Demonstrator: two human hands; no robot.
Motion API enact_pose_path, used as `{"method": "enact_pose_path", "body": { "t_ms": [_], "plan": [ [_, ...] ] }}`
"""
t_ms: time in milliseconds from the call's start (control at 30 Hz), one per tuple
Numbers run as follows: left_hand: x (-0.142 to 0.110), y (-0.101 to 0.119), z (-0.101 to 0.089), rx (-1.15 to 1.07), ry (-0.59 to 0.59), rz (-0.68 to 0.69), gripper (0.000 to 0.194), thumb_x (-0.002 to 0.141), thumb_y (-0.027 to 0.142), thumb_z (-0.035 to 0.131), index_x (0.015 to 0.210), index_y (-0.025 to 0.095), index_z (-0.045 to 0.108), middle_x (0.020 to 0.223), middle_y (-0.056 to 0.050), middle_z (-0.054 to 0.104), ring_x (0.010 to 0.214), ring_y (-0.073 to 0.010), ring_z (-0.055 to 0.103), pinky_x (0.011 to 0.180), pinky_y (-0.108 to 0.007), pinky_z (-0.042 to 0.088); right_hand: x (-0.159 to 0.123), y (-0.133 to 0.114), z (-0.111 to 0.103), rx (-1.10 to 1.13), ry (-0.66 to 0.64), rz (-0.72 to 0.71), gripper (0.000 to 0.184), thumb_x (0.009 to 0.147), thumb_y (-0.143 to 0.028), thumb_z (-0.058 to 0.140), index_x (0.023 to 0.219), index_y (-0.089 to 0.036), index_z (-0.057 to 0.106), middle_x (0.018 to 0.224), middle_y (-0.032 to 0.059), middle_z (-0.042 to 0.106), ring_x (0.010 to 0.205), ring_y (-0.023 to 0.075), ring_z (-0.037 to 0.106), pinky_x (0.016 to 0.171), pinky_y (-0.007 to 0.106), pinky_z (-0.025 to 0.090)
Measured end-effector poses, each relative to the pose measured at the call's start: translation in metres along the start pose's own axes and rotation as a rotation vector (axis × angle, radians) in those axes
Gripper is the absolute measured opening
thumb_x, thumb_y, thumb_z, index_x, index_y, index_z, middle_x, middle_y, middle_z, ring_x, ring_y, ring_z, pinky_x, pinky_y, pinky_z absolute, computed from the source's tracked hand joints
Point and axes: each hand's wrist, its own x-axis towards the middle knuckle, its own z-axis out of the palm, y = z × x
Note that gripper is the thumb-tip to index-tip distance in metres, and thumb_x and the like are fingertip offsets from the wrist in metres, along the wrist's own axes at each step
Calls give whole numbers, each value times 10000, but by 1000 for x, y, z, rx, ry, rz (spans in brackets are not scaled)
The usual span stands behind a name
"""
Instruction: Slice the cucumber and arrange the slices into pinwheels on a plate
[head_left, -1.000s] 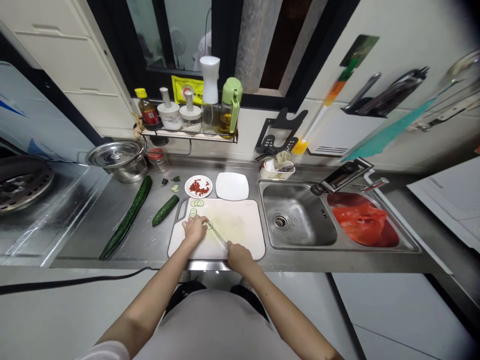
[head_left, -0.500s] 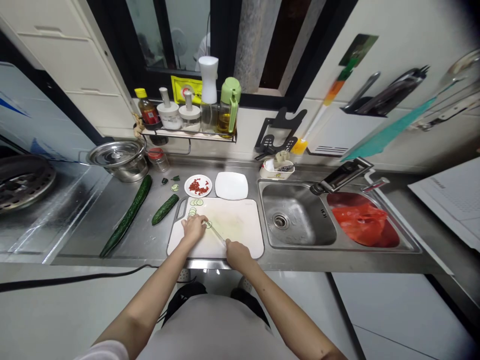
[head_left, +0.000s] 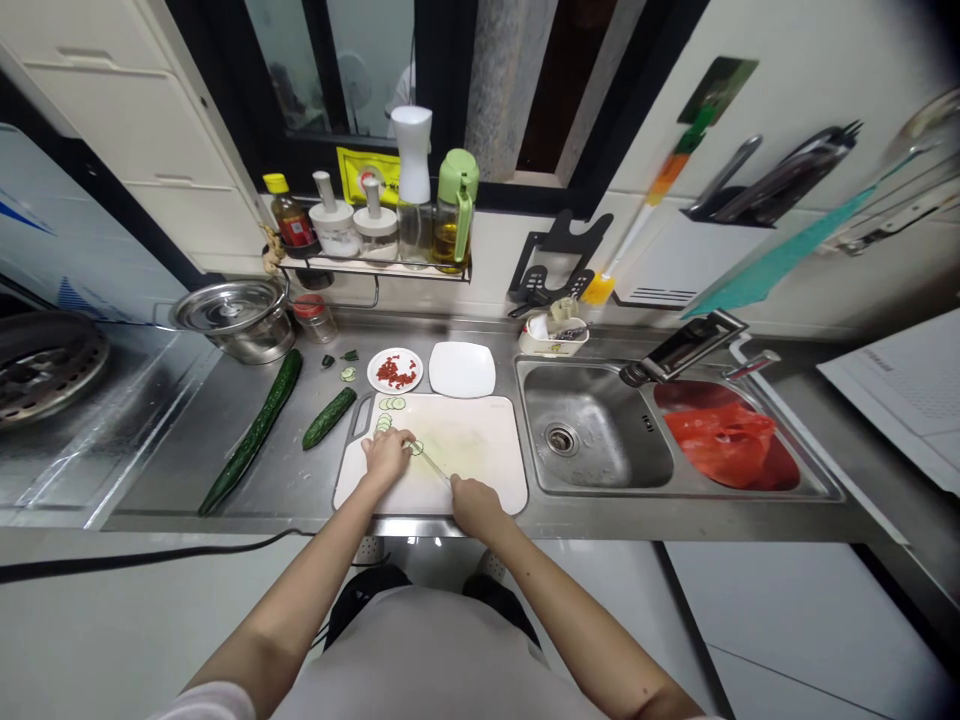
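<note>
My right hand (head_left: 476, 508) is wrapped round the handle of a knife (head_left: 433, 466), its thin blade reaching left and away across the white cutting board (head_left: 495, 450). At the blade's tip is my left hand (head_left: 387, 457), fingers bent and close together over the board; whatever lies beneath them is hidden. One cucumber slice (head_left: 417, 448) shows beside the blade, just right of the left fingertips. More cucumber slices (head_left: 392, 404) lie in overlapping rows at the board's upper left, some touching the left fingers. Left of the board rests a shorter piece of cucumber (head_left: 328, 419).
A long cucumber (head_left: 255, 430) lies farther left, near a lidded steel pot (head_left: 240, 318). Behind the board stand a plate of chopped red pieces (head_left: 395, 371) and a white square plate (head_left: 462, 369). To the right is a sink (head_left: 600, 425) with a red bag (head_left: 720, 445) in its second basin.
Both hands and the knife stay almost where they were. The whole view has shifted very slightly.
</note>
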Motion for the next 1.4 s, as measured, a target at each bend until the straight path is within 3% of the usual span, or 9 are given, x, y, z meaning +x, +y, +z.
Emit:
{"method": "enact_pose_path", "body": {
  "t_ms": [500, 1067, 1400],
  "plan": [
    [3, -3, 2, 0, -9, 18, 260, 832, 277, 525, 1025, 319, 694, 1078, -56, 666, 1096, -296, 503, 897, -460, 297, -2, 9, -24, -114, -3, -55, 311, 868, -44, 412, 1133, -128, 550, 1002, 161, 686, 1001, 261, 666, 777, 337, 496],
    [-1, 0, 4, -4, 29, -16, 285, 833, 264, 518, 1059, 297, 688, 1102, -71, 659, 1096, -287, 507, 903, -447, 297, -5, 26, -34, -130, 35, -65, 294, 900, -81, 389, 1105, -147, 589, 955, 156, 699, 957, 260, 671, 749, 324, 456],
    [-11, 6, 11, 45, 115, 30, 306, 867, 227, 447, 1052, 243, 690, 1081, -104, 658, 1071, -273, 519, 876, -418, 280, -14, 56, -16, 74, 96, 182, 303, 958, -207, 318, 1129, -195, 567, 1034, 127, 691, 972, 238, 650, 747, 298, 408]
  ]
}}
